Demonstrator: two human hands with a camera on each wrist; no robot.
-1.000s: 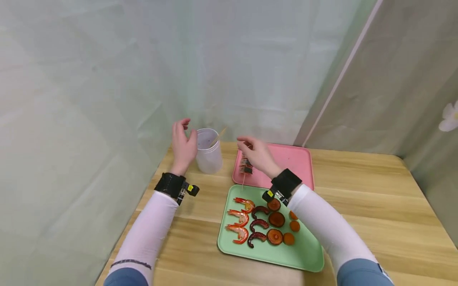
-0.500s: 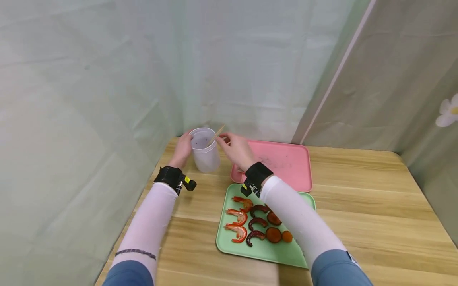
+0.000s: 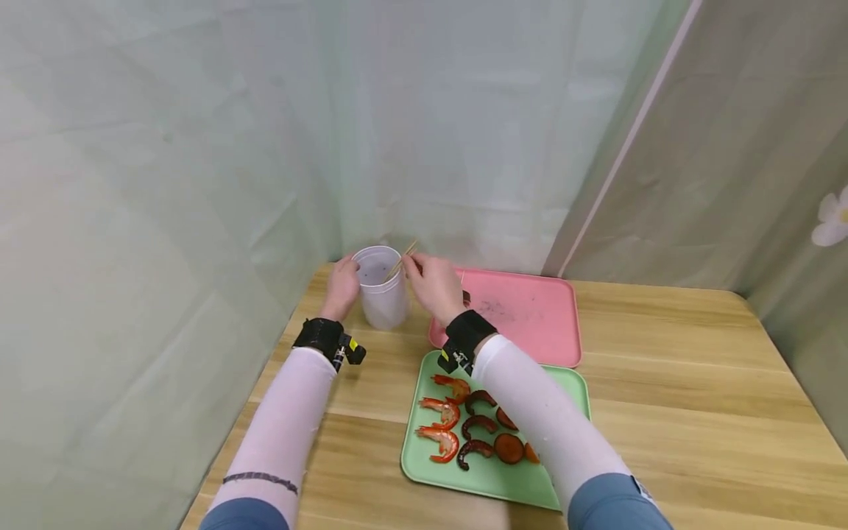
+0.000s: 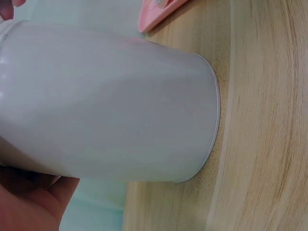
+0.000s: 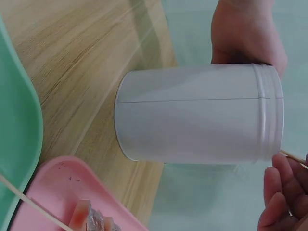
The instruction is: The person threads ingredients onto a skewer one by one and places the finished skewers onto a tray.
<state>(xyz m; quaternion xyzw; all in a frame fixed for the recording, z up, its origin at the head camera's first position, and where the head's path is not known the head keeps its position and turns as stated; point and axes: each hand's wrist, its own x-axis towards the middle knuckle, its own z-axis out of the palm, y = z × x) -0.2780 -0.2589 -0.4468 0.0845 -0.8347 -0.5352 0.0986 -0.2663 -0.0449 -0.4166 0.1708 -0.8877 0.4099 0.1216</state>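
A white metal can (image 3: pixel 386 303) stands upright on the table. My left hand (image 3: pixel 341 285) holds its left side at the rim; in the right wrist view that hand (image 5: pixel 248 36) wraps around the can's far side. Thin wooden skewers (image 3: pixel 400 261) lean out over the can's right rim, their number too small to tell. My right hand (image 3: pixel 433 285) pinches a skewer at that rim, with fingertips (image 5: pixel 278 166) near the can's lip in the right wrist view. Partly hidden behind my right hand, a skewer threaded with food pieces (image 5: pixel 82 215) lies on the pink tray (image 3: pixel 530 316).
Nearer me, a green tray (image 3: pixel 437 471) carries shrimp (image 3: pixel 442 443), dark curled tentacles (image 3: pixel 474 450), round mushroom caps (image 3: pixel 509 447) and an orange round piece (image 3: pixel 531 452). My right forearm covers part of it. A curtain (image 3: pixel 430 132) hangs behind the wooden table (image 3: pixel 676 368).
My right hand has moved left from above the pink tray to the skewers in the can and pinches one. My left hand has come down onto the can's left side and holds it.
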